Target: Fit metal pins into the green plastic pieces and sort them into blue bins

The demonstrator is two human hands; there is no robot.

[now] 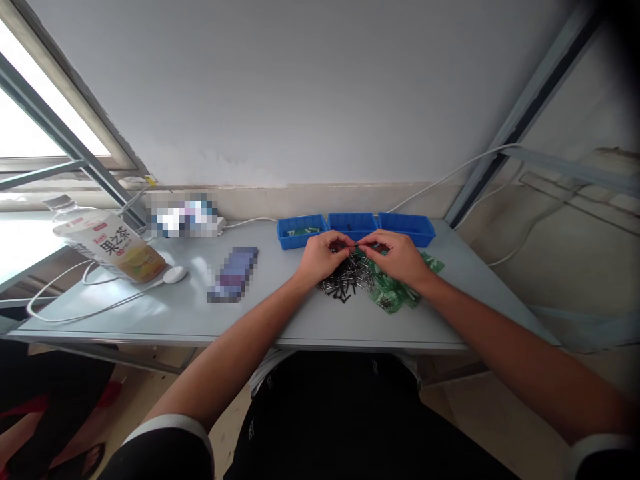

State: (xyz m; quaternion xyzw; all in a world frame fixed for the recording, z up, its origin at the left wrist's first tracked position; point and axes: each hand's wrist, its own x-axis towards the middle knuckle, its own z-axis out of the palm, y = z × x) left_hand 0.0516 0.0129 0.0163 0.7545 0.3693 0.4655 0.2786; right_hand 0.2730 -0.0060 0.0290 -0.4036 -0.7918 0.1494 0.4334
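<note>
Meeting above a heap of screws, a person's two bare hands work at a pale grey table (175, 320) seen from head height. The left hand (323, 257) and right hand (395, 257) have thumbs and fingers closed in a pinch, fingertips nearly together, gripping a small dark piece (357, 245) too tiny to identify. Directly beneath lie the loose screws (345, 283), dark and silvery, piled on the tabletop. Beside them, partly under the right hand and forearm, are green packets (393, 299). Just behind the hands, three blue bins (419, 239) stand in a row along the wall; the leftmost contains some green and whitish pieces. Well to the left, a pixelated flat object (233, 275) lies on the table. Farther left, a labelled drink bottle (113, 243) leans at an angle, with a round white charger (175, 274) and its cable near its base.
</note>
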